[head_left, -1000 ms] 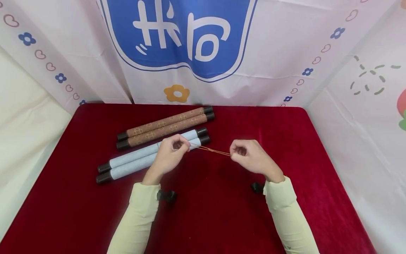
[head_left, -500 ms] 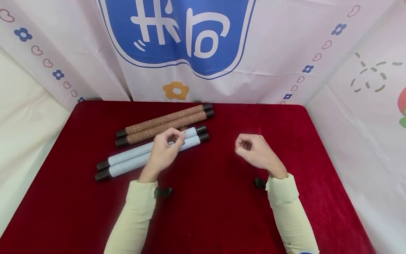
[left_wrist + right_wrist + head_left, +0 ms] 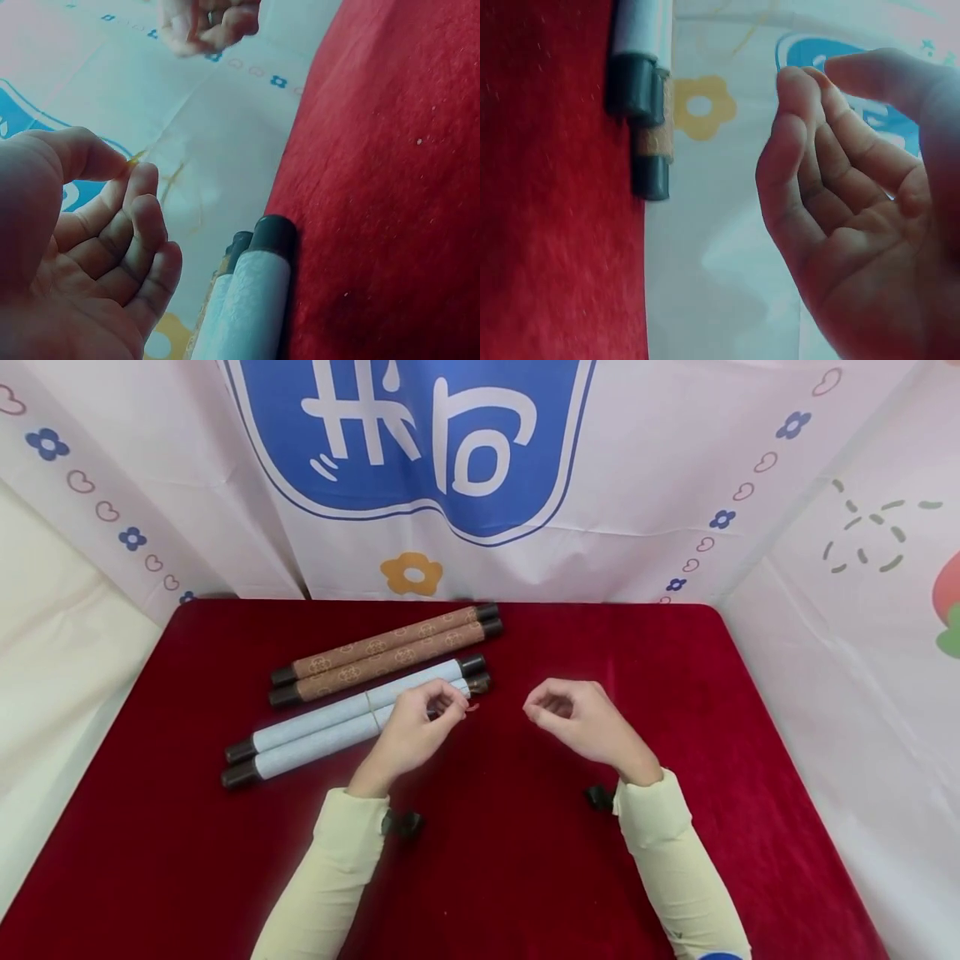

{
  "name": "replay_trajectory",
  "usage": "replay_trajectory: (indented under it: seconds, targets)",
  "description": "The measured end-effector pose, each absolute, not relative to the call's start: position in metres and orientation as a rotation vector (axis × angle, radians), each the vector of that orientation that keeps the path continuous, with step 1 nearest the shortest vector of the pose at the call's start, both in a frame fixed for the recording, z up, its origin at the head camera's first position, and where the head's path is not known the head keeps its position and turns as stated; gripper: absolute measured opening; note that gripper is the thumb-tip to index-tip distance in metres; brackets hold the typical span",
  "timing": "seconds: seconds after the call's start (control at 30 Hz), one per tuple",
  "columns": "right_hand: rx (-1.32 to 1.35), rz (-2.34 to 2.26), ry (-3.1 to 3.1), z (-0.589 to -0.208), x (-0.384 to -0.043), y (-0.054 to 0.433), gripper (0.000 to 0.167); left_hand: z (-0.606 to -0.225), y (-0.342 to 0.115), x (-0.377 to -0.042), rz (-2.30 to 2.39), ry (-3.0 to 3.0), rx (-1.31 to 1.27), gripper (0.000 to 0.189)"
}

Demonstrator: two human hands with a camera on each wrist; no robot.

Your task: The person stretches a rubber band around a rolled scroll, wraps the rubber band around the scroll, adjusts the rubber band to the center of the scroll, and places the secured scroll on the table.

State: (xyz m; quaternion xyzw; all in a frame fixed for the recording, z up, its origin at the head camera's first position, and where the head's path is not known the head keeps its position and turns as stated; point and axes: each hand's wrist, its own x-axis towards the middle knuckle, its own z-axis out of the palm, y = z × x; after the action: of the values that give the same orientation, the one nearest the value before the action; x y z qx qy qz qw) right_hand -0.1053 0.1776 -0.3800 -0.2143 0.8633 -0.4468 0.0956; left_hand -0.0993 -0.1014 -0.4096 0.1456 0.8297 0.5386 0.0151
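A thin yellow-brown rubber band (image 3: 136, 158) is pinched between the thumb and index finger of my left hand (image 3: 420, 722); its loose loop looks blurred beyond the fingertips. That hand is above the right part of two light blue scrolls (image 3: 311, 753) with black end knobs, covering part of them. Another thin band (image 3: 373, 710) runs round both blue scrolls near their middle. To the right, my right hand (image 3: 581, 722) hovers over the cloth, fingers loosely bent. In the right wrist view a small gap shows between its thumb and index finger, with nothing visible held there.
Two brown patterned scrolls (image 3: 378, 650) with black ends lie side by side behind the blue ones. A red velvet cloth (image 3: 525, 860) covers the table. White printed curtains (image 3: 637, 468) hang along the back and sides.
One second ago the band was stretched between both hands; now it trails only from the left. The left hand dipped left, then came back right; the right hand moved out, then back inward.
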Motion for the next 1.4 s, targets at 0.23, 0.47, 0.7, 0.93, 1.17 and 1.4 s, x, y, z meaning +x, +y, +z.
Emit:
replay_trajectory:
  seconds: [0.23,0.47,0.7,0.93,1.17,1.4]
  targets:
    - [-0.758,-1.327,2.48,-0.387,-0.1,0.16,0.016,-0.41,-0.095,-0.096,1.671,2.567,0.471,0.008]
    - [-0.795,-1.383,2.422,-0.391,-0.098,0.15,0.022,-0.408,-0.091,-0.094,1.66,2.555,0.469,0.009]
    - [-0.874,-1.354,2.48,-0.396,-0.098,0.147,0.022,-0.408,-0.087,-0.091,1.632,2.515,0.453,0.011]
    - [-0.908,-1.317,2.487,-0.397,-0.097,0.145,0.026,-0.404,-0.083,-0.088,1.622,2.478,0.468,0.014]
    - [-0.912,-1.321,2.523,-0.396,-0.097,0.144,0.026,-0.401,-0.083,-0.087,1.61,2.488,0.485,0.016]
    - [-0.847,-1.336,2.536,-0.394,-0.098,0.145,0.027,-0.4,-0.083,-0.087,1.634,2.461,0.48,0.018]
